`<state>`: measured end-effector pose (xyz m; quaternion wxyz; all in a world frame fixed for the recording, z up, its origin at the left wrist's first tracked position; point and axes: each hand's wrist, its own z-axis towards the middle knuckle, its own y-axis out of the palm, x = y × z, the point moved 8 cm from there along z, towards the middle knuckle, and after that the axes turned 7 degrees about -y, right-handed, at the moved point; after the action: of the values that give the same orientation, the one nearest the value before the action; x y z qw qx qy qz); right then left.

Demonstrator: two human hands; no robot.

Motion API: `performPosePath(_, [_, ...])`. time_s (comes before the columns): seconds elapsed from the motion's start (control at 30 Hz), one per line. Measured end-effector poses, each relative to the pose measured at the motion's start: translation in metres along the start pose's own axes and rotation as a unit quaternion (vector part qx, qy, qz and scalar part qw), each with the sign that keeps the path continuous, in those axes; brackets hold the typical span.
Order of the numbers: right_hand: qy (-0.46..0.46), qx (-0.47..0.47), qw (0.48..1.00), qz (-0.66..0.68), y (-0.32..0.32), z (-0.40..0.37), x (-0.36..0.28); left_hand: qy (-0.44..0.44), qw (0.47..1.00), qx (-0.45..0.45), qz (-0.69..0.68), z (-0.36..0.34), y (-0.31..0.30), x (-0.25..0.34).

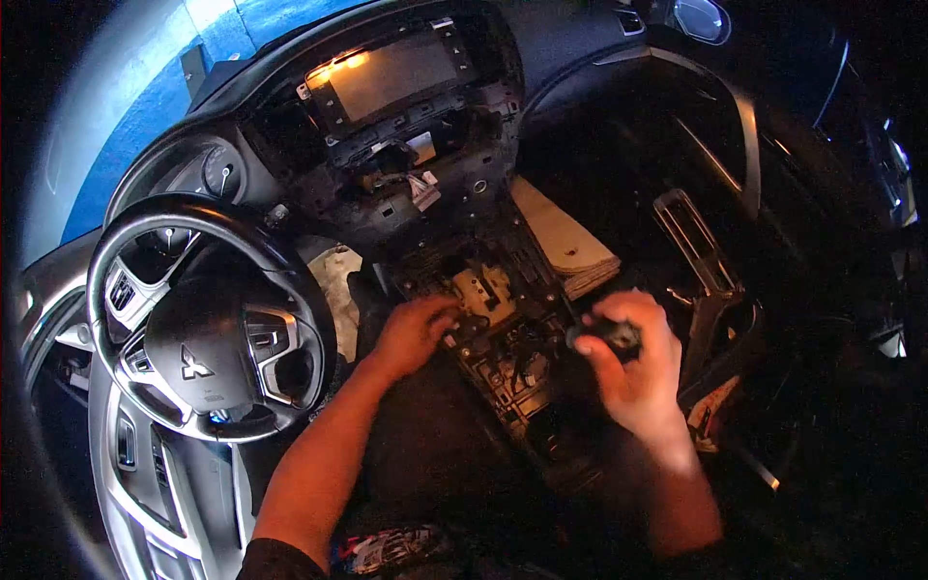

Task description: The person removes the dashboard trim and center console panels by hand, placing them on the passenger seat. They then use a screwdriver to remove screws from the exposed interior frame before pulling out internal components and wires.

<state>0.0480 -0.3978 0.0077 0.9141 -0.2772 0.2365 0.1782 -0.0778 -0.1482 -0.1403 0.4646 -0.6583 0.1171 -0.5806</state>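
Car interior, dashboard partly stripped.

1. Steering wheel (208,362): far left, dark with silver spokes and an emblem on the hub. The instrument cluster (208,174) sits above it.
2. Left hand (416,329): at the left edge of the centre console (503,377). The fingers are curled narrow and the fingertips press on a small dark part of the bare frame. Whether they grip it cannot be told.
3. Display screen (387,72): high on the dashboard above the console, its surround removed and loose connectors hanging beneath.
4. Pale selector plate (483,290): at the console's upper middle, just beyond the left fingertips.
5. Dark-handled tool (607,335): over the right edge of the console, clasped in the right hand (633,372), whose fingers are wrapped tight round the handle. The tip is too dark to make out.
6. Beige panel (565,237): lies flat beside the console's upper right edge.
7. Silver-edged trim piece (698,246): further right, propped in the dark passenger side.
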Motion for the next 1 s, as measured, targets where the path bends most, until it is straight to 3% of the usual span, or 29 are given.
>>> performPosePath(0.1, [0.03, 0.019, 0.999, 0.016, 0.005, -0.021, 0.01, -0.153, 0.973, 0.077, -0.157, -0.012, -0.016, -0.049])
performPosePath(0.2, [0.028, 0.018, 0.999, 0.03, 0.012, -0.031, 0.019, -0.178, 0.951, 0.099, -0.233, -0.018, -0.021, -0.071])
performPosePath(0.43, [0.069, 0.001, 0.997, 0.031, 0.023, -0.05, 0.032, -0.198, 0.964, 0.1, -0.149, -0.012, -0.019, -0.065])
performPosePath(1.0, [0.065, -0.006, 0.997, 0.046, 0.031, -0.043, 0.026, -0.166, 0.97, 0.11, -0.141, -0.016, -0.021, -0.061])
